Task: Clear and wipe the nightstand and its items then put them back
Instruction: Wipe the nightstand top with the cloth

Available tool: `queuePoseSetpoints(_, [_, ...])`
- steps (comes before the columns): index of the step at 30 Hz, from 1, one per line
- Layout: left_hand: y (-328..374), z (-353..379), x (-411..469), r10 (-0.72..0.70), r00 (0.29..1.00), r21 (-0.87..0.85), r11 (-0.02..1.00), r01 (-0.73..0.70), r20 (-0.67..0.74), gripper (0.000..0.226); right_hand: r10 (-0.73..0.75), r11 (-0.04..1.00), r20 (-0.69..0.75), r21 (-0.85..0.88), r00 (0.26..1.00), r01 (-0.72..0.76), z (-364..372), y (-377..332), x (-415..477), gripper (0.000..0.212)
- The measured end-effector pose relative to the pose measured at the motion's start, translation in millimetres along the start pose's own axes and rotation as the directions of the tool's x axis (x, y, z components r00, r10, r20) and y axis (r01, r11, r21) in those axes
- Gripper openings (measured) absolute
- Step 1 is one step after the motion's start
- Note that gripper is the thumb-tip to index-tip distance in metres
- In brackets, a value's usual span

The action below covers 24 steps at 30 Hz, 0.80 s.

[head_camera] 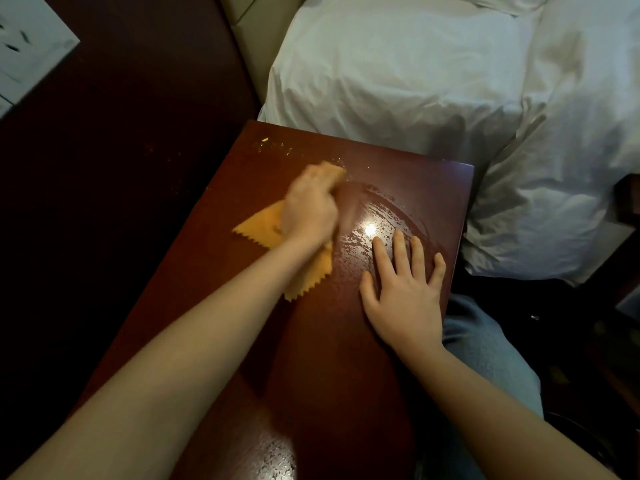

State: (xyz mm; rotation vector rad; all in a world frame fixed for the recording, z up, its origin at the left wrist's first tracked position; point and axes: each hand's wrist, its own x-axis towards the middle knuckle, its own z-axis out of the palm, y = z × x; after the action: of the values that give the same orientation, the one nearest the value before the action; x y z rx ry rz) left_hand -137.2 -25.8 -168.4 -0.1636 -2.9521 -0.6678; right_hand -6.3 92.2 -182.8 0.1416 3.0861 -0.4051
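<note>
Left hand [311, 206]: my fingers bunch the cloth [259, 226], scrubbing toward far crumbs [265, 140].
Right hand [403, 296]: fingers spread flat, steadying the desk [346, 358].

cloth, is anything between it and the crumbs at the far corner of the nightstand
Nothing visible. The cloth, held by the left hand, lies just short of the crumbs, only bare nightstand top between; the right hand rests flat aside.

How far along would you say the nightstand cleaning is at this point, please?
Clearing looks done: only the orange cloth and both hands are on the nightstand. Wiping is in hand: the left hand grips the cloth beside wet streaks; the right hand lies flat. Left: crumbs at the far corner, then wiping and returning the items, unseen here.
</note>
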Motion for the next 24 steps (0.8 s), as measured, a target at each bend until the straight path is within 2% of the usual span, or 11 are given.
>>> queuePoseSetpoints(2, [16.2, 5.3, -22.0, 0.312, 0.935, -0.044, 0.95, -0.309, 0.169, 0.05, -0.004, 1.0, 0.006, -0.006, 1.0, 0.004, -1.0, -0.5, 0.1, 0.067])
queuePoseSetpoints(4, [8.0, -0.5, -18.6, 0.416, 0.873, -0.061, 0.908, -0.414, 0.255, 0.049, -0.005, 1.0, 0.011, -0.004, 1.0, 0.005, -1.7, -0.1, 0.4, 0.068])
queuePoseSetpoints(7, [-26.0, -7.7, 11.1, 0.073, 0.995, 0.034, 0.997, -0.075, 0.072, 0.048, -0.005, 1.0, 0.004, 0.003, 1.0, 0.005, -1.5, -0.8, 0.1, 0.067])
queuePoseSetpoints(9, [-39.1, -11.1, 25.4, -0.207, 0.977, 0.077, 0.975, 0.211, -0.054, 0.047, -0.004, 1.0, 0.009, 0.007, 1.0, 0.004, -1.2, -0.8, 0.2, 0.067])
queuePoseSetpoints(11, [-29.2, -8.5, 26.1, -0.267, 0.96, 0.085, 0.958, 0.274, -0.089, 0.048, -0.004, 1.0, 0.015, 0.014, 1.0, 0.004, -0.8, -0.3, 0.4, 0.067])
queuePoseSetpoints(14, [1.9, -1.5, 4.2, 0.037, 0.999, 0.027, 0.999, -0.037, 0.013, 0.048, -0.002, 1.0, 0.009, -0.002, 1.0, 0.002, -1.2, -0.3, 0.0, 0.066])
queuePoseSetpoints(16, [12.5, 1.3, -14.9, 0.32, 0.93, -0.023, 0.947, -0.322, 0.178, 0.047, -0.002, 1.0, 0.002, -0.004, 1.0, 0.002, -2.1, -1.0, 0.2, 0.065])
queuePoseSetpoints(18, [3.4, -3.9, -8.0, 0.402, 0.873, -0.052, 0.913, -0.404, 0.275, 0.047, -0.004, 1.0, 0.008, 0.007, 1.0, 0.004, -1.6, -0.8, 0.5, 0.066])
queuePoseSetpoints(20, [-11.6, -5.5, 10.7, 0.277, 0.93, 0.011, 0.958, -0.288, 0.243, 0.047, -0.003, 1.0, -0.002, 0.013, 1.0, 0.003, -1.1, -0.4, 0.1, 0.064])
queuePoseSetpoints(22, [-22.0, -7.2, 31.7, -0.001, 0.995, 0.049, 0.999, -0.003, 0.097, 0.046, 0.005, 1.0, -0.006, 0.006, 1.0, -0.005, -0.3, -0.7, -0.1, 0.062])
queuePoseSetpoints(24, [-18.3, -3.0, 41.0, -0.183, 0.983, 0.058, 0.981, 0.184, -0.024, 0.046, 0.009, 1.0, -0.008, -0.008, 1.0, -0.009, -0.7, -0.9, 0.0, 0.062])
